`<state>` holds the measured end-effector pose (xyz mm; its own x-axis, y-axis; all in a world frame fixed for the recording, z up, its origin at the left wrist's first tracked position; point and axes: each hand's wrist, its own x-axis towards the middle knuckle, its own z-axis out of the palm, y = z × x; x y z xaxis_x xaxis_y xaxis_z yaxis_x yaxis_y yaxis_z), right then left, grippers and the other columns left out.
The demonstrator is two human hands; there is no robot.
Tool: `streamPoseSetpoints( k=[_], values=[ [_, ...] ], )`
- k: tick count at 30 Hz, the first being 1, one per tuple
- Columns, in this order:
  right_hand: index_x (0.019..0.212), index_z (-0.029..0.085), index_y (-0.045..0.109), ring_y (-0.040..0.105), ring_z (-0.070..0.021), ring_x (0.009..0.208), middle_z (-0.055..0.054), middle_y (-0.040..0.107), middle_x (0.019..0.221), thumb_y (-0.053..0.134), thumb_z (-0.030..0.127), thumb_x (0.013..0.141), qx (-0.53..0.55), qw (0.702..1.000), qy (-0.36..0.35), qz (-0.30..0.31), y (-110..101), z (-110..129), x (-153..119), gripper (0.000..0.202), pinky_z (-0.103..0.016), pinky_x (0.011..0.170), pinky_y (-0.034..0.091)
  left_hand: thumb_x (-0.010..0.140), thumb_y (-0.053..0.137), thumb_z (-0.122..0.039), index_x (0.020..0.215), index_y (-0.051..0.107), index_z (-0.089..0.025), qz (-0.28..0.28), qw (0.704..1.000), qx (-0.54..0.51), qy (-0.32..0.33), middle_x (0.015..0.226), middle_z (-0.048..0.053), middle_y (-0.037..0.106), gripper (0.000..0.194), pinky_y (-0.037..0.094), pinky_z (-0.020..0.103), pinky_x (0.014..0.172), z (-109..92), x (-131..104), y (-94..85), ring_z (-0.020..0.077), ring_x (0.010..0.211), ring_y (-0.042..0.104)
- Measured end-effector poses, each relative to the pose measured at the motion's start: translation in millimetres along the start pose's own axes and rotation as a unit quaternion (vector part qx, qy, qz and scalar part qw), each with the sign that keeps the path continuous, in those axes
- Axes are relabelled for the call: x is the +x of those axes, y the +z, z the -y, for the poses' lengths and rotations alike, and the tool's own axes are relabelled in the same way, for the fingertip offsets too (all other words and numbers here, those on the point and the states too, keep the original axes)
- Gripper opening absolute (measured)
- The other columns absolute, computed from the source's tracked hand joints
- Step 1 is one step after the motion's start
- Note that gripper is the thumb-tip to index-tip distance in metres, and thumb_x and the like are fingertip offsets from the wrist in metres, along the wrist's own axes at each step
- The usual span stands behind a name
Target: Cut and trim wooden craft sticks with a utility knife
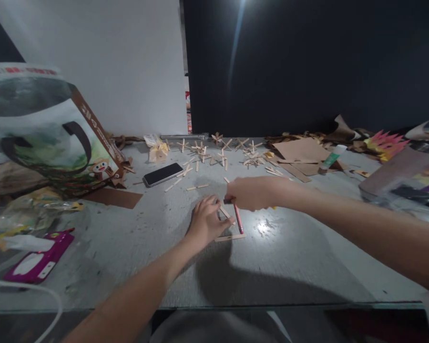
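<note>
The person's left hand (208, 220) rests low over the bench (128, 257), fingers bent and thumb partly spread, with a pale stick (227, 216) slanting between the fingertips and the thumb; I can't tell whether that grip really pinches the stick or only steadies it. Just across from it, the right hand (252, 192) is curled into a fist, its grip closed about the upper end of a slim red pen (239, 219). The pen slants down toward the bench, its lower end beside a second stick (230, 237) lying flat nearest the person. Something small and dark shows at the right fingers, too blurred to name.

Farther back, crossed sticks (202, 152) lie scattered in star-like clusters, with a phone (163, 175) to their left and brown cardboard (300, 150) to their right, a white and green tube (334, 157) against it. By the left edge, a big printed bag (57, 143) stands behind a purple device (39, 262), and a white cable (53, 291) loops past the bench's front edge.
</note>
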<state>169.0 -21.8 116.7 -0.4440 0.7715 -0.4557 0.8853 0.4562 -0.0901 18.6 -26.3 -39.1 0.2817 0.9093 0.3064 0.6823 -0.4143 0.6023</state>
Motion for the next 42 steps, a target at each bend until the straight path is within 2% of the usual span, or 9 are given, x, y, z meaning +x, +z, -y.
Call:
streamPoseSetpoints(
  k=[4,11,18,23,26,29,32,36,42],
  values=[
    [0.112,0.019,0.080,0.060,-0.0168,0.056,-0.010,0.073,0.072,0.045,0.016,0.094,0.036,0.982,-0.036,-0.183,8.2,-23.5,-9.9,0.039,-0.029,0.056,0.039,0.073,0.084,-0.046,0.123,0.067,-0.018,0.008,0.999,0.034,-0.008,0.147,0.018,0.059,0.060,0.038,0.052,0.117,3.1,0.6,0.7,0.0385,0.142,0.049],
    [0.133,0.022,0.072,0.051,-0.0135,0.048,-0.001,0.065,0.060,0.041,0.023,0.100,0.179,0.958,-0.021,-0.225,56.5,-44.1,-17.5,0.045,-0.027,0.055,0.036,0.066,0.093,-0.038,0.108,0.066,-0.019,-0.011,0.999,0.020,-0.040,0.127,0.014,0.066,0.053,0.047,0.046,0.104,-5.3,3.1,-4.3,0.0348,0.125,0.059],
    [0.097,0.018,0.068,0.050,-0.0146,0.054,0.000,0.060,0.063,0.040,0.037,0.101,0.277,0.906,-0.014,-0.318,92.1,-52.7,3.9,0.034,-0.027,0.054,0.030,0.059,0.095,-0.033,0.099,0.062,-0.020,0.014,0.995,0.032,-0.097,0.131,0.012,0.060,0.054,0.044,0.044,0.108,-9.8,7.0,-15.9,0.0340,0.128,0.054],
    [0.083,0.019,0.062,0.050,-0.0148,0.055,-0.001,0.058,0.062,0.043,0.039,0.100,0.275,0.907,-0.006,-0.320,102.8,-52.9,10.5,0.033,-0.027,0.054,0.029,0.059,0.093,-0.037,0.111,0.061,-0.021,0.048,0.992,0.050,-0.100,0.131,0.011,0.057,0.063,0.042,0.043,0.108,-6.3,11.3,-22.7,0.0333,0.129,0.052],
    [0.114,0.017,0.066,0.052,-0.0144,0.050,0.002,0.057,0.061,0.043,0.037,0.102,0.308,0.906,0.000,-0.291,101.7,-49.6,3.0,0.033,-0.025,0.050,0.030,0.061,0.092,-0.040,0.114,0.061,-0.023,0.064,0.992,0.051,-0.093,0.135,0.011,0.056,0.064,0.041,0.045,0.110,-3.9,13.6,-25.4,0.0344,0.131,0.051],
    [0.143,0.021,0.055,0.051,-0.0127,0.040,0.005,0.058,0.061,0.041,0.032,0.104,0.339,0.910,-0.002,-0.237,100.8,-43.5,-5.0,0.043,-0.024,0.045,0.033,0.058,0.092,-0.038,0.110,0.063,-0.023,0.066,0.992,0.047,-0.095,0.135,0.011,0.055,0.061,0.041,0.048,0.109,-3.4,14.9,-25.9,0.0368,0.132,0.050],
    [0.142,0.023,0.061,0.053,-0.0113,0.040,0.002,0.064,0.066,0.042,0.028,0.104,0.327,0.917,-0.028,-0.225,102.0,-36.8,-7.6,0.043,-0.023,0.047,0.036,0.054,0.094,-0.033,0.105,0.061,-0.023,0.059,0.992,0.040,-0.106,0.129,0.011,0.058,0.061,0.043,0.049,0.106,-4.8,14.9,-25.1,0.0376,0.128,0.053],
    [0.140,0.022,0.065,0.054,-0.0106,0.046,0.000,0.069,0.070,0.043,0.025,0.103,0.315,0.908,-0.057,-0.269,103.2,-30.3,-7.3,0.043,-0.022,0.051,0.038,0.050,0.095,-0.024,0.105,0.056,-0.023,0.033,0.992,0.014,-0.118,0.122,0.013,0.063,0.068,0.045,0.049,0.100,-8.3,12.5,-23.0,0.0395,0.124,0.057],
    [0.149,0.021,0.058,0.049,-0.0112,0.044,0.003,0.062,0.060,0.041,0.031,0.104,0.351,0.882,-0.056,-0.311,113.7,-26.7,-5.9,0.049,-0.021,0.049,0.035,0.076,0.071,-0.006,0.122,0.043,-0.026,0.070,0.970,-0.215,-0.095,0.081,-0.003,0.071,0.058,0.050,0.032,0.073,-14.2,6.3,-19.3,0.0189,0.073,0.070]
  ],
)
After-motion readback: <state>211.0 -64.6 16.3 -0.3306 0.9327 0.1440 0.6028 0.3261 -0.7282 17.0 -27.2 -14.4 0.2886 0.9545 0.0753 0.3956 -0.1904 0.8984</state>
